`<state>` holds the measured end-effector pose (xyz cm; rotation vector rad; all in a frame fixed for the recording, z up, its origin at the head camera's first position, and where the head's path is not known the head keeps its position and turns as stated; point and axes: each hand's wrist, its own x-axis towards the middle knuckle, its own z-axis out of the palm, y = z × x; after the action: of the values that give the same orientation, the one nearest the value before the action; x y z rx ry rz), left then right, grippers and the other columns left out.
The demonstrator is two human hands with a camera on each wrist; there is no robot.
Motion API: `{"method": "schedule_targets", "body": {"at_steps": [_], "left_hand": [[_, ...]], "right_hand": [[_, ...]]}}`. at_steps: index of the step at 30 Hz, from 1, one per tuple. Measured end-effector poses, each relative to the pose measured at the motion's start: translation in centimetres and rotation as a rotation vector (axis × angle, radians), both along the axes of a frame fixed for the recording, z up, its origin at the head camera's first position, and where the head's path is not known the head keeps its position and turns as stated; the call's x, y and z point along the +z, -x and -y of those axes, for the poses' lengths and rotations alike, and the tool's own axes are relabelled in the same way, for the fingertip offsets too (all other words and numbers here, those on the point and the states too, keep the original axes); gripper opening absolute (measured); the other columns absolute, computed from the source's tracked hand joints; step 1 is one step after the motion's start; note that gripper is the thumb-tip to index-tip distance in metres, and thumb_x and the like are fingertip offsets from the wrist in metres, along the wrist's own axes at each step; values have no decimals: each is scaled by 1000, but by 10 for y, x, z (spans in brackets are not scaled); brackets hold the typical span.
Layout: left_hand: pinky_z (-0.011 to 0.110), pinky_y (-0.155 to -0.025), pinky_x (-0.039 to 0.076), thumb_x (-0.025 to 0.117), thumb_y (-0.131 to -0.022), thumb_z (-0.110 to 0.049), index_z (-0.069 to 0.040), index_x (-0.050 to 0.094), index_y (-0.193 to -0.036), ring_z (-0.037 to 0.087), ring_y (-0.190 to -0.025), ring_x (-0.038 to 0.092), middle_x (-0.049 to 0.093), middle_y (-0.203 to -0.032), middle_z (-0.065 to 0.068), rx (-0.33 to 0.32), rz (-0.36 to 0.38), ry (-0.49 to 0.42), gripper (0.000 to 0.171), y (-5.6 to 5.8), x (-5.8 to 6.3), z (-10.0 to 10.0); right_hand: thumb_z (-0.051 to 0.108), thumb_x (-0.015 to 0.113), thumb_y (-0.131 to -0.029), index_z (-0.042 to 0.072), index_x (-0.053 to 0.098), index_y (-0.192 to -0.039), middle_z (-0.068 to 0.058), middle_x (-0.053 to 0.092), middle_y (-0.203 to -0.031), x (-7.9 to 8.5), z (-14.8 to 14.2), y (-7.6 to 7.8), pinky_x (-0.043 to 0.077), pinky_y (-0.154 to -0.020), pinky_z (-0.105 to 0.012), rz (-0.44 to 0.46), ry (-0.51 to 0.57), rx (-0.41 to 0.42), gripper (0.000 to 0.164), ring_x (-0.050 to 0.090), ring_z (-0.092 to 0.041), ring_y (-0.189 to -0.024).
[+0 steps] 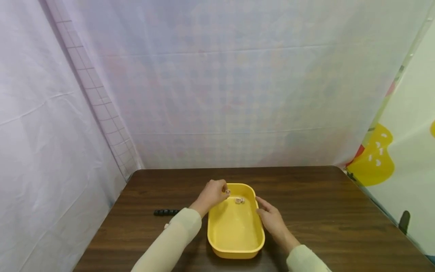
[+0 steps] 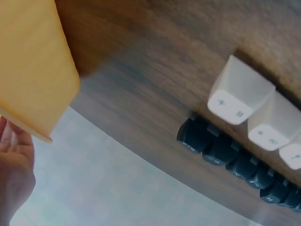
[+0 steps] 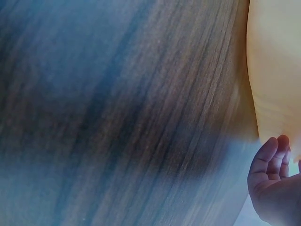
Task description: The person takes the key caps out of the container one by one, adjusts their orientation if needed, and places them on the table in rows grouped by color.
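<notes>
My left hand (image 1: 214, 193) pinches a small whitish keycap (image 1: 228, 192) above the far left part of a yellow tub (image 1: 236, 250). Inside the tub, near its far end, lie a few pale keycaps (image 1: 239, 200) with dark marks. The right hand (image 1: 270, 220) holds the tub's right side by the rim. In the right wrist view, several bent fingers (image 3: 266, 157) are against the tub's outer wall (image 3: 275, 70). The left wrist view shows part of the left hand (image 2: 16, 165) beside the tub (image 2: 33, 61); its fingertips are hidden there.
A row of black keycaps (image 1: 166, 212) lies on the brown wooden table (image 1: 316, 200), left of the tub. White keycaps (image 2: 240, 92) stand in a row beside them, mostly behind the left sleeve (image 1: 173, 238) in the head view. White curtains (image 1: 238, 94) hang beyond the table.
</notes>
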<state>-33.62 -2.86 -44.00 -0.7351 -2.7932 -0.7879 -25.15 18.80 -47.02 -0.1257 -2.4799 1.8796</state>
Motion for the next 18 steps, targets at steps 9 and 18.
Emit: {"method": "schedule_targets", "body": {"at_steps": [9, 18], "left_hand": [[22, -62, 50, 76, -88, -11, -11, 65, -91, 8, -72, 59, 65, -82, -3, -21, 88, -76, 12, -5, -1, 0], [22, -62, 51, 72, -90, -8, -9, 69, -98, 14, -77, 64, 68, -85, 2, -18, 41, -122, 9, -5, 2, 3]], "right_hand": [[4, 49, -97, -3, 44, -146, -23, 61, -111, -1, -1, 1, 51, -71, -32, 9, 11, 7, 50, 60, -23, -86], [4, 50, -96, -2, 45, -146, -24, 62, -115, -1, -1, 2, 50, -71, -30, 16, 11, 2, 51, 60, -22, -86]]}}
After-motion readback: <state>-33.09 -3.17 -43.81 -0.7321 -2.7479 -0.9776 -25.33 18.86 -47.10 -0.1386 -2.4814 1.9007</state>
